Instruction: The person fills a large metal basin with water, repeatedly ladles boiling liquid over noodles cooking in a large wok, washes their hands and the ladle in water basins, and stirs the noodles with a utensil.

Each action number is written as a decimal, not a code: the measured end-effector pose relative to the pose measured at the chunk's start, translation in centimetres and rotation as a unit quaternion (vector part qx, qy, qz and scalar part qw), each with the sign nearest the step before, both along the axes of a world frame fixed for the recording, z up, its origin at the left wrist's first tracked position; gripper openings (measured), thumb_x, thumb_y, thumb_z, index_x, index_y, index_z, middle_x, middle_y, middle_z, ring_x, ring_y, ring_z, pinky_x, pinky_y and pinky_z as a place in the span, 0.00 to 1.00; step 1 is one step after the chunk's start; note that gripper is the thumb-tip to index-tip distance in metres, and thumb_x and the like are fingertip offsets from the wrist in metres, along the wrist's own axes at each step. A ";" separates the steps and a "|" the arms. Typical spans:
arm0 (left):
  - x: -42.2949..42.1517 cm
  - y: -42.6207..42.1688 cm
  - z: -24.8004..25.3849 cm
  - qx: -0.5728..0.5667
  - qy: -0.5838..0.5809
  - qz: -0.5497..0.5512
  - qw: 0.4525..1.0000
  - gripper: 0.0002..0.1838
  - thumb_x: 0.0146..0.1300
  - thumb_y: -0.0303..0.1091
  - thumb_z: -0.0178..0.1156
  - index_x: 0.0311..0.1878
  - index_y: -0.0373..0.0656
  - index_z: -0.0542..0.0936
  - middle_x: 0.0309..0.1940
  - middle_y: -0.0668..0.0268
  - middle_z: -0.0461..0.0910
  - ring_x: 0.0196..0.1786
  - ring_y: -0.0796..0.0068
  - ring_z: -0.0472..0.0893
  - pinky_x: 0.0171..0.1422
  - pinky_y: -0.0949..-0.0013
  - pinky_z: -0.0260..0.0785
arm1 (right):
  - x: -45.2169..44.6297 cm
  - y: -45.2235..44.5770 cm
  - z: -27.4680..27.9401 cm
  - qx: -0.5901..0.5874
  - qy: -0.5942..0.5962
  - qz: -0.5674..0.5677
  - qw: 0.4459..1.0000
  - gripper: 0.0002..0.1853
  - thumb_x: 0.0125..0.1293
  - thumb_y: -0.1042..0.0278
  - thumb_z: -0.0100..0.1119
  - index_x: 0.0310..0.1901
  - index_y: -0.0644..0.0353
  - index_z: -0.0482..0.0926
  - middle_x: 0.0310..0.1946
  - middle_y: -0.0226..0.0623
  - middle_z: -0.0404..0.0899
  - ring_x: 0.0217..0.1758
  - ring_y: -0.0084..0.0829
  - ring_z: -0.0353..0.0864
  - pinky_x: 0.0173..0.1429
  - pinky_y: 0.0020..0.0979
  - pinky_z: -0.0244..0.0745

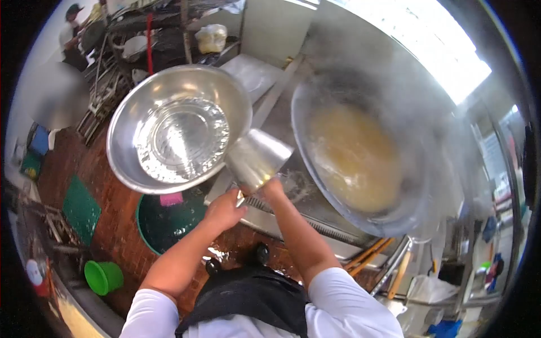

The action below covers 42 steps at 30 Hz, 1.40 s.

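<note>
A cylindrical metal dipper [258, 159] is tilted between the large metal basin [121, 163] and the steaming wok [324, 205]. My left hand [224, 211] is closed around its handle. At the dipper's lower side is my right hand [273, 190], holding it there, with most of its fingers hidden behind the metal. The basin's ridged bottom shines through what looks like clear water. Cloudy yellowish-brown liquid [355, 160] fills much of the wok, and steam rises over it.
A dark green tub [147, 228] with a pink item stands below the basin. On the brick floor are a bright green bucket [104, 278] and a green mat [81, 208]. Long-handled tools [399, 273] lie right of me. Another person [72, 36] is at the far left.
</note>
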State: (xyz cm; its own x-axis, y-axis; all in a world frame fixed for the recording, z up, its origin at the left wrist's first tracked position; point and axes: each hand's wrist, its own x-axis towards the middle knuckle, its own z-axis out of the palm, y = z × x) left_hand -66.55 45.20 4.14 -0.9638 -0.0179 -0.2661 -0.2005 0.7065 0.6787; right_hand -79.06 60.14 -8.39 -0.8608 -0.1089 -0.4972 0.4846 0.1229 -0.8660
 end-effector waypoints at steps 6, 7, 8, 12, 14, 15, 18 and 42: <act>1.4 -0.7 -0.1 0.365 -0.084 0.088 0.923 0.20 0.50 0.29 0.61 0.46 0.34 0.70 0.29 0.61 0.75 0.26 0.74 0.76 0.23 0.72 0.70 | 7.8 6.0 5.6 0.092 0.122 0.047 0.987 0.18 0.55 0.64 0.61 0.46 0.63 0.75 0.34 0.34 0.79 0.30 0.26 0.76 0.34 0.27 0.71; 2.1 -1.1 1.2 0.396 -0.113 0.101 0.906 0.18 0.49 0.27 0.62 0.44 0.35 0.70 0.26 0.67 0.72 0.23 0.79 0.72 0.21 0.75 0.68 | 9.9 7.4 8.5 0.123 0.159 0.042 0.979 0.15 0.57 0.64 0.60 0.44 0.61 0.77 0.33 0.35 0.80 0.31 0.26 0.77 0.36 0.27 0.72; 3.0 -1.8 0.5 0.425 -0.130 0.097 0.891 0.18 0.48 0.27 0.62 0.43 0.36 0.70 0.25 0.68 0.71 0.23 0.79 0.71 0.22 0.75 0.68 | 11.3 9.5 8.9 0.157 0.187 0.023 0.969 0.14 0.57 0.64 0.60 0.43 0.61 0.77 0.33 0.36 0.81 0.31 0.26 0.77 0.37 0.27 0.73; 5.7 -4.5 -0.1 0.438 -0.191 0.072 0.875 0.17 0.46 0.27 0.61 0.41 0.37 0.72 0.19 0.67 0.71 0.17 0.77 0.71 0.20 0.74 0.67 | 18.1 18.5 11.9 0.282 0.214 -0.108 0.929 0.12 0.58 0.64 0.59 0.41 0.62 0.79 0.33 0.39 0.82 0.35 0.27 0.80 0.42 0.28 0.74; 6.7 -5.5 -0.5 0.465 -0.196 0.071 0.861 0.16 0.46 0.28 0.60 0.40 0.37 0.72 0.17 0.67 0.70 0.15 0.75 0.71 0.20 0.73 0.67 | 21.7 23.4 13.8 0.379 0.218 -0.177 0.882 0.12 0.57 0.66 0.59 0.41 0.61 0.79 0.33 0.40 0.82 0.36 0.30 0.81 0.42 0.30 0.74; 7.2 -5.8 -0.6 0.478 -0.197 0.062 0.854 0.16 0.46 0.28 0.59 0.41 0.36 0.72 0.17 0.66 0.71 0.15 0.75 0.71 0.20 0.73 0.67 | 23.7 25.4 14.7 0.437 0.221 -0.202 0.848 0.12 0.56 0.65 0.59 0.40 0.61 0.79 0.33 0.41 0.82 0.36 0.32 0.81 0.42 0.31 0.74; 8.0 -6.2 -1.5 0.456 -0.197 0.048 0.867 0.17 0.45 0.28 0.57 0.42 0.36 0.72 0.17 0.66 0.71 0.14 0.75 0.71 0.19 0.72 0.67 | 28.8 32.5 14.4 0.557 0.125 -0.275 0.774 0.15 0.51 0.62 0.61 0.39 0.62 0.79 0.32 0.43 0.81 0.37 0.39 0.81 0.42 0.34 0.74; 11.3 -4.1 -2.3 0.500 -0.184 0.217 0.818 0.20 0.56 0.32 0.53 0.53 0.43 0.67 0.21 0.63 0.72 0.15 0.71 0.73 0.18 0.69 0.70 | 26.7 46.7 13.8 0.537 -0.077 -0.332 0.772 0.19 0.47 0.65 0.53 0.41 0.66 0.74 0.38 0.55 0.77 0.45 0.52 0.76 0.51 0.44 0.69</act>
